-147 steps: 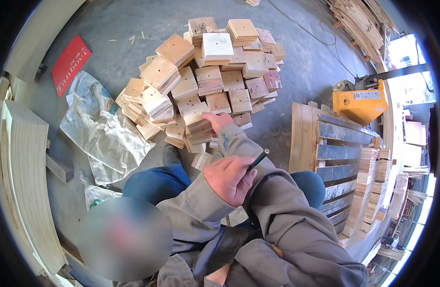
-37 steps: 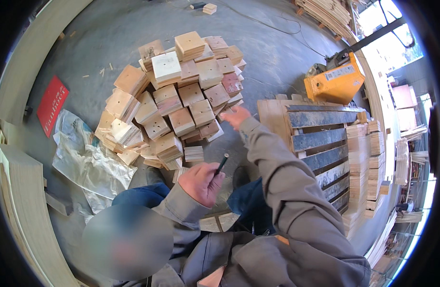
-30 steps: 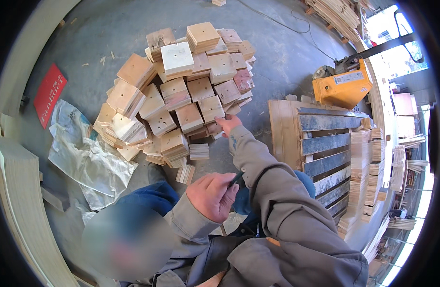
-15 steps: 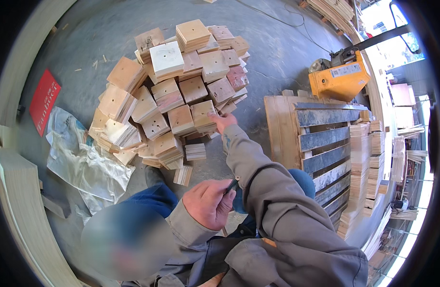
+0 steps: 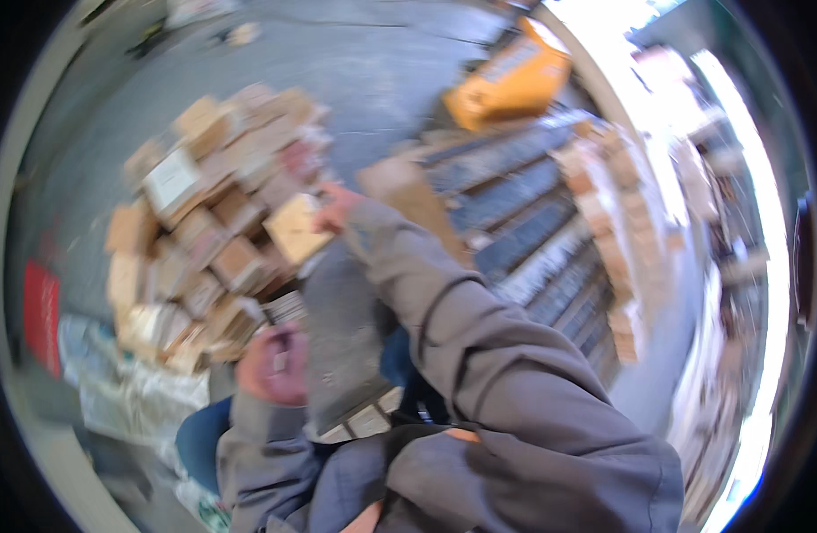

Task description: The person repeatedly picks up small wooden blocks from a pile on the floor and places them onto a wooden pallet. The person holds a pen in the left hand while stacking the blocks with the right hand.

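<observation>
My right hand (image 5: 335, 208) grips the edge of a pale square plywood block (image 5: 297, 229), lifted at the right side of a heap of similar blocks (image 5: 239, 265). Its fingers are closed on the block's right corner. My left hand (image 5: 275, 364) is curled closed near the front of the heap, smeared by motion. What sits in its fingers cannot be made out. Between my two arms lies a flat dark grey surface (image 5: 342, 342), whose kind is unclear. One white-topped block (image 5: 173, 182) stands out on the heap's far left.
A slatted pallet (image 5: 515, 240) lies to the right, with stacked wood pieces (image 5: 595, 195) along its far side. Behind it stands a yellow machine part (image 5: 510, 80). Crumpled plastic sheeting (image 5: 133, 391) and a red sign (image 5: 42, 315) are at the left.
The view has swung, shifting the heap leftward in the picture. My right hand has raised the plywood block from the heap. My left hand, which held a small dark object, has moved left toward the blocks.
</observation>
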The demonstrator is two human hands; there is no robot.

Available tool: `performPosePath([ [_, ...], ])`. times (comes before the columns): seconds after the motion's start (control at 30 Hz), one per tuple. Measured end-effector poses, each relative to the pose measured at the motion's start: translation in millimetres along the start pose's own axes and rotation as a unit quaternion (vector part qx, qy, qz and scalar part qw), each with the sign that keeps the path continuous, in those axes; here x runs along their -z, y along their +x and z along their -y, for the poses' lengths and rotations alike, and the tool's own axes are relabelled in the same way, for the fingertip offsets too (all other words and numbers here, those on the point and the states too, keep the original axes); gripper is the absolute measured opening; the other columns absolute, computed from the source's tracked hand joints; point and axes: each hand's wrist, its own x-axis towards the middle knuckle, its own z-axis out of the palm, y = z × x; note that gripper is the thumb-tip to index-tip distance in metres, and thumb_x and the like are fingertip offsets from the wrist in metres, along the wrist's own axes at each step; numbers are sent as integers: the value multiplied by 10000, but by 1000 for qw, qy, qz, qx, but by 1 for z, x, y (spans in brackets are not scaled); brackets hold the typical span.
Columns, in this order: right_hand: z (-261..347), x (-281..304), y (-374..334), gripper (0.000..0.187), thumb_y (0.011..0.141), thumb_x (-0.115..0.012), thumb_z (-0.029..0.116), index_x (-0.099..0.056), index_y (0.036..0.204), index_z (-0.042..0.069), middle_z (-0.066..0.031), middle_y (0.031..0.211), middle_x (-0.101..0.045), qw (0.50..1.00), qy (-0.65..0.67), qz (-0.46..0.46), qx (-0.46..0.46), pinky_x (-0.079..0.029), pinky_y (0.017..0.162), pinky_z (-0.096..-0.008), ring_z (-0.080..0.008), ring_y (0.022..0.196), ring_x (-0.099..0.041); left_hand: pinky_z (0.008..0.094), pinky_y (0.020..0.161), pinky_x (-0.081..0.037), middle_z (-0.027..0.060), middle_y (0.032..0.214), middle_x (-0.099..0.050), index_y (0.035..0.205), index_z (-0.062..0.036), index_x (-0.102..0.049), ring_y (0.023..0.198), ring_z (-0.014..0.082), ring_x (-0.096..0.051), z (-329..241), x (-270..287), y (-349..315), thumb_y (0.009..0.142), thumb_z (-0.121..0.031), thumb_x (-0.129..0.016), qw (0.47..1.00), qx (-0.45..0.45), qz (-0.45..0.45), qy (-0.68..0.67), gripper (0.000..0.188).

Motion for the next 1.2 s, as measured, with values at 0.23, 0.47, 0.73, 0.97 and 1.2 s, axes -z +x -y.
performPosePath([
  [0.23,81,140,-177,963,638,-842,75,-414,1500,126,-111,969,-681,977,-60,-133,158,-583,680,-347,-182,795,-674,235,738,-493,38,931,-663,1137,17,-618,808,105,-593,41,6,8,996,-75,-589,1000,-4,11,3,171],
  [0.47,-127,306,-363,1096,562,-942,121,-327,1450,-64,-258,1231,-595,870,3,-488,74,-607,811,-408,-307,1012,-671,252,710,-500,49,885,-653,1142,16,-616,775,109,-589,66,-16,10,1018,-140,-562,994,42,92,43,206],
  [0.73,-244,346,-510,1046,584,-881,374,-395,1433,5,-246,1274,-605,672,-147,-681,-250,-486,1045,-367,-371,1169,-617,234,651,-467,33,830,-611,1109,9,-600,718,91,-547,112,-9,8,1011,-151,-557,988,62,123,74,193],
  [0.97,-241,383,-526,952,707,-855,285,-360,1485,50,-279,1373,-455,619,-114,-716,-300,-477,1058,-429,-426,1229,-546,234,676,-467,31,844,-603,1097,12,-596,736,93,-547,114,-16,10,1005,-149,-557,977,101,151,110,189],
  [1.2,-269,401,-537,786,782,-830,364,-462,1409,65,-247,1340,-522,566,-290,-679,-366,-456,1057,-442,-418,1206,-561,244,692,-462,34,862,-584,1075,15,-598,761,100,-538,116,-28,11,1001,-137,-553,975,90,161,124,175],
])
